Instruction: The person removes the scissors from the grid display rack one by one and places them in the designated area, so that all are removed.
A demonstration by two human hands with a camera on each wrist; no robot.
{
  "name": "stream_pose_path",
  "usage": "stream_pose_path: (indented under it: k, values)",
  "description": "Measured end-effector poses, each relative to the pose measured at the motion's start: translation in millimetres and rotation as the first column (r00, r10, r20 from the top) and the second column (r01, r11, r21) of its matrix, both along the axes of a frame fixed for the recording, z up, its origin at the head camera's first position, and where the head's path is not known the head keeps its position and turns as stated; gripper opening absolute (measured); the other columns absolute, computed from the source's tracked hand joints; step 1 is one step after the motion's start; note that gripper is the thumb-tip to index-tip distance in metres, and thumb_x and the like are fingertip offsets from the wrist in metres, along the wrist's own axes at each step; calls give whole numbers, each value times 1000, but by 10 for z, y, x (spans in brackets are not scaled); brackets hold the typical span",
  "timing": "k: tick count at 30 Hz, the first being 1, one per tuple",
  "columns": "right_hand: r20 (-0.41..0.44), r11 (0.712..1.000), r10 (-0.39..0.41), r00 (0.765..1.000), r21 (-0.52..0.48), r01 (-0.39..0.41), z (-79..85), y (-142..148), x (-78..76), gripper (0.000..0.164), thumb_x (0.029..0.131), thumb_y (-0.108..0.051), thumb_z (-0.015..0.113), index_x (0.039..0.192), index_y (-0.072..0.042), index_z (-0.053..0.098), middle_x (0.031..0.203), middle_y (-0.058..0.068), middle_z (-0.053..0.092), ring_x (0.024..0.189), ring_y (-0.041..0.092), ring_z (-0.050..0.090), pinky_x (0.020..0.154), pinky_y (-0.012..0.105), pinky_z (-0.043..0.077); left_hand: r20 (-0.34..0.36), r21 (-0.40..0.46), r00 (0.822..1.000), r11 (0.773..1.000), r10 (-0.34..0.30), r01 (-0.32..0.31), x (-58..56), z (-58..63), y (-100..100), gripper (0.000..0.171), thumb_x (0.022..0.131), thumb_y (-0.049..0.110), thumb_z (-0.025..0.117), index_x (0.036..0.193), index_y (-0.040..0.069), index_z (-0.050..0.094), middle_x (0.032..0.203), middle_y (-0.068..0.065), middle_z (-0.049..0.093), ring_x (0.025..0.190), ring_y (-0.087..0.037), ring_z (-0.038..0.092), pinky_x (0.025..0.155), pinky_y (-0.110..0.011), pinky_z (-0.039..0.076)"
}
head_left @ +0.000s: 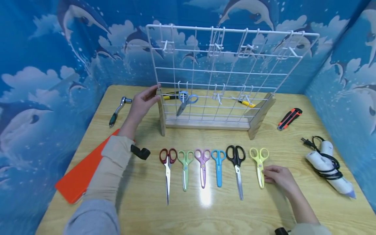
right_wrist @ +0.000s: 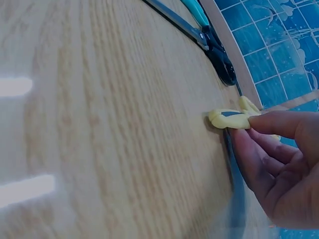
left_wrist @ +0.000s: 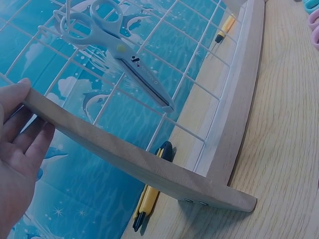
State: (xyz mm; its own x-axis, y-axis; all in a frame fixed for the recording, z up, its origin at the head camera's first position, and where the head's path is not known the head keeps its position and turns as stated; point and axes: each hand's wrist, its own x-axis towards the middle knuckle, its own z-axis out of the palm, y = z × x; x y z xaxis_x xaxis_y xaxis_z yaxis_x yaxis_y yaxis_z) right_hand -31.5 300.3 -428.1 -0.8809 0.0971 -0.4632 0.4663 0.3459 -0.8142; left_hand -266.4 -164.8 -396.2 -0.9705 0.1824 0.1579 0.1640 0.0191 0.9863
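Note:
My left hand [head_left: 143,101] grips the left wooden upright of a white wire rack [head_left: 210,71]; in the left wrist view the thumb and fingers lie on either side of the wood [left_wrist: 114,147]. Light-blue scissors [head_left: 185,100] hang from a hook on the rack's lower left. On the table, my right hand [head_left: 280,178] pinches yellow scissors [head_left: 259,163] by the blade end between thumb and fingers, as the right wrist view also shows. To their left lie black scissors [head_left: 236,163], blue scissors [head_left: 218,166], purple scissors [head_left: 202,164], green scissors [head_left: 185,166] and dark-red scissors [head_left: 168,163], handles toward the rack.
An orange board [head_left: 85,171] lies under my left forearm, with a ratchet wrench [head_left: 118,111] beyond it. At right are a red-and-black utility knife [head_left: 289,119] and a white corded tool [head_left: 329,168]. Yellow-handled tools [head_left: 246,103] lie behind the rack. Several unused hooks [head_left: 216,49] hang on the wires.

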Motion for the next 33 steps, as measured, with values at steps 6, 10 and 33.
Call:
stream_pose_path:
  k: [6, 10, 33]
  values:
    - [2, 1000, 18, 1000, 16, -18, -41, -26, 6, 38, 79, -6, 55, 105, 21, 45, 79, 2, 61, 64, 8, 59, 63, 22, 52, -70, -20, 997, 999, 28, -30, -525, -656, -191, 49, 77, 22, 62, 122, 27, 45, 126, 9, 44, 114, -9, 41, 88, -22, 42]
    - [6, 996, 33, 999, 80, -33, -41, -86, 23, 37, 78, -8, 56, 102, 18, 48, 77, 4, 61, 60, 8, 58, 60, 22, 52, -34, -21, 999, 1000, 18, -19, -353, -428, -129, 47, 77, 22, 61, 122, 25, 46, 125, 7, 45, 114, -10, 41, 90, -23, 41]
    - [-159, 829, 193, 968, 554, -74, 166, -326, -157, 24, 83, -22, 52, 87, 0, 61, 65, 4, 60, 56, 11, 50, 49, 23, 40, -56, -31, 998, 999, 33, -35, 373, 405, 123, 44, 75, 26, 61, 118, 23, 50, 122, 4, 49, 110, -9, 45, 88, -22, 42]
